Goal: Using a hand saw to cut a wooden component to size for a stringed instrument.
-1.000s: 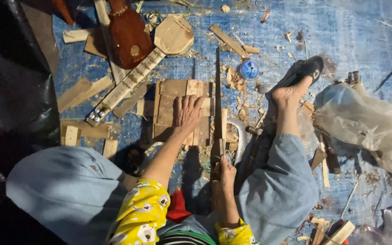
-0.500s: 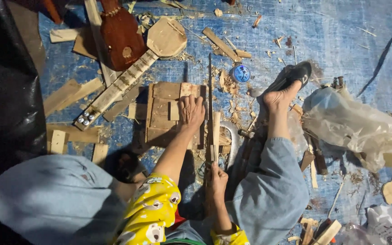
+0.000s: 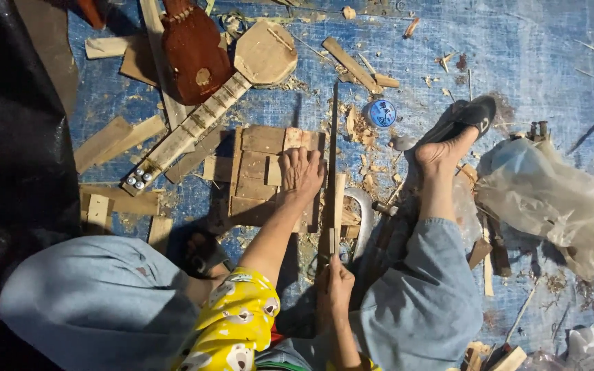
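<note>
I sit on a blue tarp (image 3: pixel 517 55) with my legs spread. My left hand (image 3: pixel 301 173) lies flat, fingers apart, on a stack of flat wooden pieces (image 3: pixel 259 172), pressing them down. My right hand (image 3: pixel 335 288) is closed on the handle of a long thin saw (image 3: pixel 332 158), whose blade runs straight away from me along the right edge of the wooden pieces. My bare right foot (image 3: pixel 441 154) rests next to a black sandal (image 3: pixel 465 117).
An unfinished small stringed instrument (image 3: pixel 207 110) and a dark brown instrument body (image 3: pixel 192 55) lie at the back left. Wood offcuts (image 3: pixel 115 137) and shavings litter the tarp. A small blue round lid (image 3: pixel 382 113) sits near the blade. A crumpled clear plastic bag (image 3: pixel 558 199) lies at right.
My right hand has drawn the saw back toward me. My left hand stays on the wooden pieces. The view has shifted slightly.
</note>
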